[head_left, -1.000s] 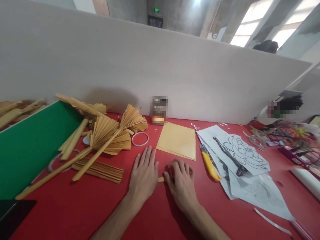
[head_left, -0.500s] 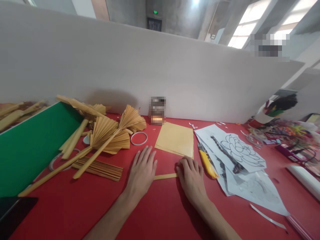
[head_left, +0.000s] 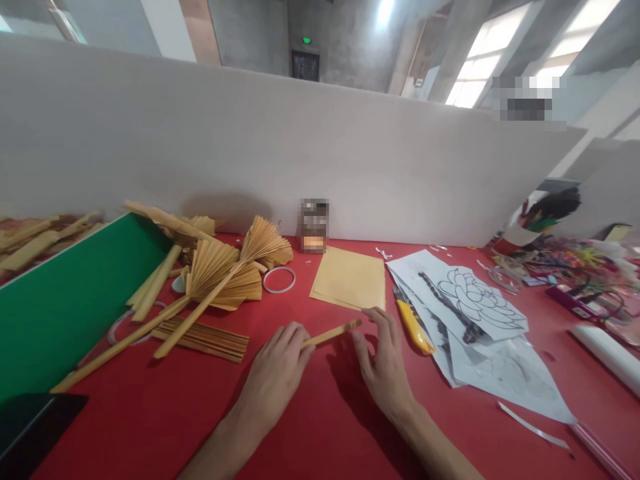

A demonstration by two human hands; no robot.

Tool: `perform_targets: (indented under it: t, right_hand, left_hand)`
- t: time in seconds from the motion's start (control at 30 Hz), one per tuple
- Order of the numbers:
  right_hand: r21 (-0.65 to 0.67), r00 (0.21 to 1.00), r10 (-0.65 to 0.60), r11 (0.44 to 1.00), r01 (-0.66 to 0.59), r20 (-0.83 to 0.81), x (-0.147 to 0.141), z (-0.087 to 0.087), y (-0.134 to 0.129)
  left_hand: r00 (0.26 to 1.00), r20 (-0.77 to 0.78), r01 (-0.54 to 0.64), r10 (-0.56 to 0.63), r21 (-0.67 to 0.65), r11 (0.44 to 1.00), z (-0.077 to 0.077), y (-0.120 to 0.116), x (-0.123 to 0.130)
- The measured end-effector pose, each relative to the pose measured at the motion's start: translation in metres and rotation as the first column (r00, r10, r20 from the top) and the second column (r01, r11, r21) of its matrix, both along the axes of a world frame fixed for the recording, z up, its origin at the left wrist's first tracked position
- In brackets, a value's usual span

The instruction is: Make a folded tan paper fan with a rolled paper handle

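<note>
My left hand (head_left: pixel 283 357) is closed on one end of a narrow tan paper strip (head_left: pixel 333 333), which slants up to the right above the red table. Near the strip's free end, my right hand (head_left: pixel 381 353) has its thumb and fingers apart and holds nothing. Beyond the hands lie square tan paper sheets (head_left: pixel 350 277). A yellow cutter (head_left: pixel 414 325) rests to the right of my right hand. Left of my left hand is a pleated strip of brown paper (head_left: pixel 205 339).
Folded paper fans (head_left: pixel 215 273) with rolled sticks lie at the left by a green board (head_left: pixel 75 300). A pale ring (head_left: pixel 279 280) is behind my left hand. Drawings (head_left: pixel 480 303) cover the right side, and a pen cup (head_left: pixel 517 237) stands at the back right.
The strip lay flat between both hands and now its right end is raised. My left hand has closed from spread fingers around the strip, and my right hand has come off it and opened.
</note>
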State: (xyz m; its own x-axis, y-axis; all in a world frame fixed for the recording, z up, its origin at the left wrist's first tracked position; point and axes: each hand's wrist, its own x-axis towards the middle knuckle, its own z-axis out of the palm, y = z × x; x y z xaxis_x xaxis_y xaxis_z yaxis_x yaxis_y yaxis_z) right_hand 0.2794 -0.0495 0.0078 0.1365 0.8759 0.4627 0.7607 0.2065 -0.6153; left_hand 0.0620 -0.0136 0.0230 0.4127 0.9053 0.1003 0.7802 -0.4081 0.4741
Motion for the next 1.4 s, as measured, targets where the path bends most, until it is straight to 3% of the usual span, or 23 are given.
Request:
perform_targets:
  t: [0.07, 0.2, 0.27, 0.33, 0.53, 0.63, 0.73, 0.8, 0.93, 1.13, 1.2, 1.33, 1.4]
  right_hand:
    - [-0.026, 0.963, 0.025, 0.999, -0.033, -0.267, -0.011, 0.001, -0.002]
    - [-0.08, 0.735, 0.195, 0.944, -0.321, -0.649, -0.038, 0.001, 0.005]
    - [-0.078, 0.664, 0.219, 0.918, -0.388, -0.715, -0.048, 0.003, 0.013]
    - [-0.074, 0.637, 0.2, 0.923, -0.377, -0.745, -0.051, 0.004, 0.02]
    - [-0.058, 0.634, 0.216, 0.922, -0.382, -0.742, -0.046, 0.002, 0.026]
    - [-0.034, 0.625, 0.245, 0.916, -0.399, -0.741, -0.043, -0.005, 0.026]
    - [-0.031, 0.55, 0.264, 0.883, -0.469, -0.792, -0.041, -0.008, 0.025]
    - [-0.032, 0.53, 0.282, 0.861, -0.507, -0.8, -0.039, -0.006, 0.025]
    - [-0.045, 0.61, 0.302, 0.873, -0.486, -0.732, -0.035, 0.0, 0.026]
    - [-0.101, 0.558, 0.207, 0.877, -0.47, -0.804, -0.034, -0.006, 0.027]
    - [-0.108, 0.552, 0.171, 0.893, -0.436, -0.816, -0.034, -0.008, 0.027]
    - [-0.12, 0.51, 0.094, 0.921, -0.371, -0.855, -0.034, -0.009, 0.027]
    - [-0.108, 0.436, 0.064, 0.927, -0.358, -0.897, -0.033, -0.01, 0.028]
  left_hand:
    - [0.977, 0.208, -0.027, 0.042, -0.076, 0.997, 0.001, 0.0, -0.001]
    - [0.823, 0.563, 0.028, 0.081, -0.184, 0.983, -0.002, -0.003, 0.004]
    - [0.767, 0.639, 0.072, 0.055, -0.171, 0.983, -0.004, -0.004, 0.007]
    - [0.73, 0.681, 0.088, 0.056, -0.176, 0.98, -0.006, -0.004, 0.01]
    - [0.597, 0.778, 0.115, 0.197, -0.326, 0.938, -0.012, 0.002, 0.01]
    - [0.618, 0.748, 0.182, 0.243, -0.436, 0.882, -0.014, 0.004, 0.008]
    - [0.657, 0.707, 0.23, 0.262, -0.519, 0.823, -0.016, 0.004, 0.006]
    - [0.663, 0.7, 0.236, 0.264, -0.531, 0.814, -0.017, 0.004, 0.005]
    - [0.634, 0.718, 0.262, 0.286, -0.548, 0.794, -0.015, 0.003, 0.007]
    - [0.59, 0.74, 0.296, 0.322, -0.569, 0.767, -0.008, -0.001, 0.011]
    - [0.607, 0.723, 0.331, 0.329, -0.607, 0.723, -0.008, -0.003, 0.01]
    - [0.652, 0.682, 0.445, 0.331, -0.698, 0.562, -0.007, -0.005, 0.009]
    - [0.651, 0.689, 0.457, 0.318, -0.69, 0.561, -0.006, -0.006, 0.008]
